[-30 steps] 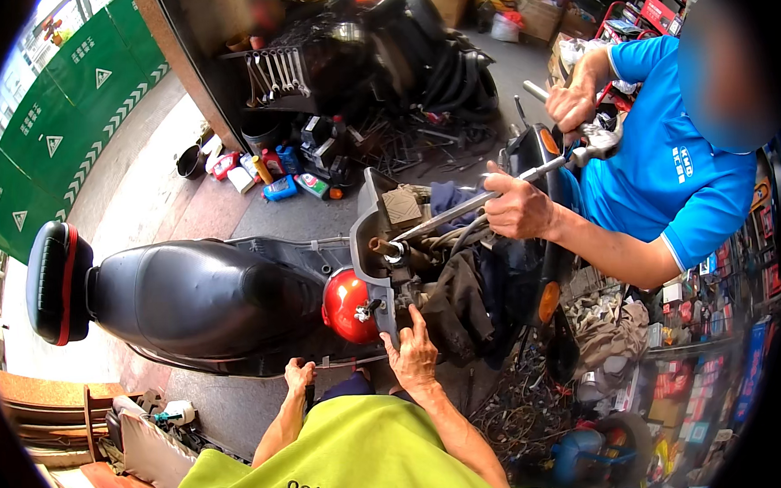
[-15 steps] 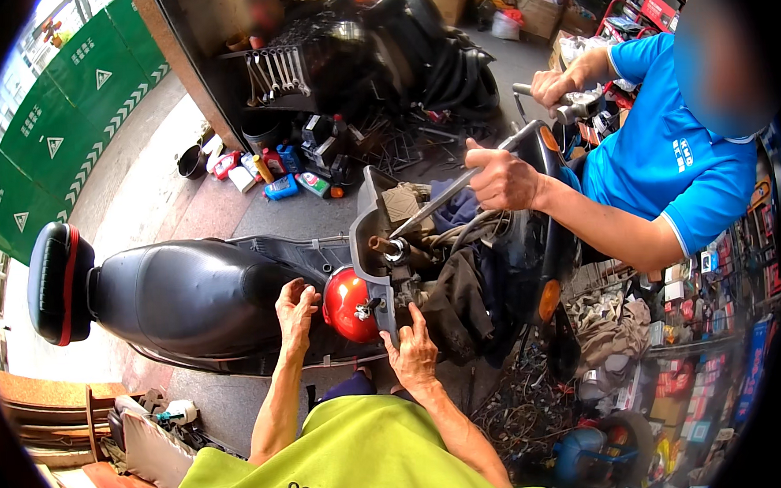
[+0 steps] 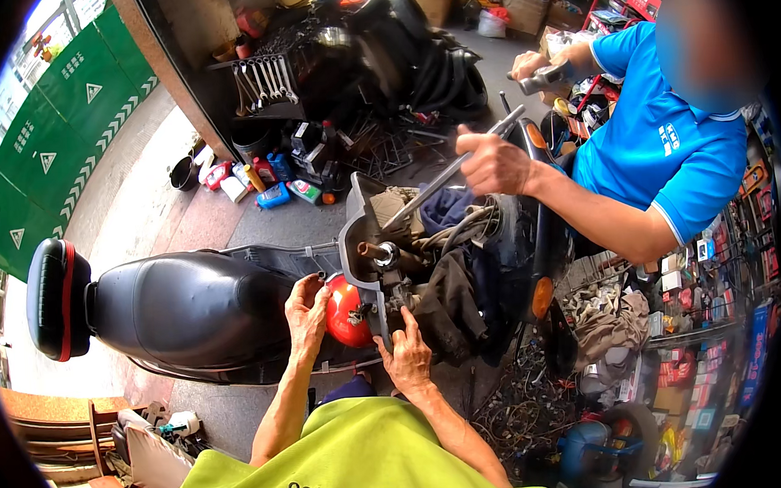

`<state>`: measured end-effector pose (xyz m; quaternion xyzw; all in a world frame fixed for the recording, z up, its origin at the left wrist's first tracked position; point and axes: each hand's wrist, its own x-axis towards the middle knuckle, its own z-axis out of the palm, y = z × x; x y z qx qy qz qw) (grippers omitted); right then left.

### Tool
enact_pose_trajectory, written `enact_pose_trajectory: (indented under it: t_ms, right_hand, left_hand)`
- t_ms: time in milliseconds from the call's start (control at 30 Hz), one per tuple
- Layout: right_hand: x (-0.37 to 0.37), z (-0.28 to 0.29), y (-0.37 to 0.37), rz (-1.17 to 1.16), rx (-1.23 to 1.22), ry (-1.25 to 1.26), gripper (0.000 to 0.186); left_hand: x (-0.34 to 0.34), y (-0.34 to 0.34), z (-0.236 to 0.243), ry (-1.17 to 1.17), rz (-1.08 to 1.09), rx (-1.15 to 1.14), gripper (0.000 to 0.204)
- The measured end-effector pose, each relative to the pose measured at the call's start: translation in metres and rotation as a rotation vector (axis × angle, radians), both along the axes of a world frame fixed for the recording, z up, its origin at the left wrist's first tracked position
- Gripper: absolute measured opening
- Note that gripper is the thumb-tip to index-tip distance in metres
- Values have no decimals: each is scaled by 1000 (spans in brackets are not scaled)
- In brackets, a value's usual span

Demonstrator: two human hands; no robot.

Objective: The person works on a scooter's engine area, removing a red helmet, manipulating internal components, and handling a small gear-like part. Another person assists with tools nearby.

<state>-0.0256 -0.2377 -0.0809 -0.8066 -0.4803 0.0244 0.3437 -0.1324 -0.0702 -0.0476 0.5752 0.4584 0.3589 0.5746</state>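
Observation:
A scooter lies across the view, with a black seat [image 3: 182, 303], a grey plastic front panel [image 3: 351, 237], a rusty steering tube [image 3: 371, 248] and a red round cover [image 3: 346, 310]. My left hand [image 3: 308, 323] is raised left of the red cover, fingertips pinched at a small dark piece too small to name. My right hand [image 3: 407, 358] grips the panel's lower edge by thumb and fingers, index finger up at the metal fitting. Across from me a co-worker in a blue shirt [image 3: 633, 152] has one hand [image 3: 492, 163] at a long metal rod [image 3: 432, 184], the other on a metal piece.
Bottles [image 3: 271, 195], hung wrenches [image 3: 263, 83] and tyres [image 3: 435, 74] stand behind the scooter. A green hoarding [image 3: 66, 128] runs along the left. Crowded shelves [image 3: 697, 369] are at the right, tangled wires [image 3: 514, 405] on the floor below, wooden boards [image 3: 56, 438] at lower left.
My left hand has risen from low by the scooter to beside the red cover. The co-worker's hands have moved up and leftward with the rod and metal piece. My right hand stays on the panel.

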Motion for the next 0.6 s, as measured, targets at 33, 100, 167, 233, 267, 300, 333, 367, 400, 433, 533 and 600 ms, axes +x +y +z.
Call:
enact_pose_trajectory:
  t_ms: [33,100,167,233,267,300,333,367,400,433,533,600]
  right_hand:
    - [0,1,0,2,1,2,36]
    - [0,2,0,6,2,6,36]
    - [0,1,0,2,4,7,35]
    - [1,-1,-1,-3,19,-10,35]
    - [1,-3,-1,0,33,-26,35]
    - [1,-5,0,15,40,-48,35]
    - [2,-4,0,19,41,-40,35]
    - [3,-4,0,19,40,-33,35]
    - [3,-4,0,18,41,-27,35]
    - [3,-5,0,21,47,-25,36]
    - [2,-3,0,17,4,-9,37]
    - [1,-3,1,10,18,-16,39]
  left_hand:
    - [-4,-1,-3,19,-8,21,33]
    - [-7,-1,-6,32,-1,44,34]
    - [-1,1,4,79,8,165,35]
    - [14,4,26,157,-9,274,37]
    - [21,11,28,207,-58,455,40]
    - [35,13,48,278,-91,654,44]
    - [48,18,56,273,-176,788,49]
    - [63,24,62,377,-268,942,51]
    - [77,31,64,473,-428,1007,50]
    - [92,42,52,543,-544,1119,50]
    - [127,57,37,962,-865,1189,42]
    - [134,64,19,995,-937,1214,35]
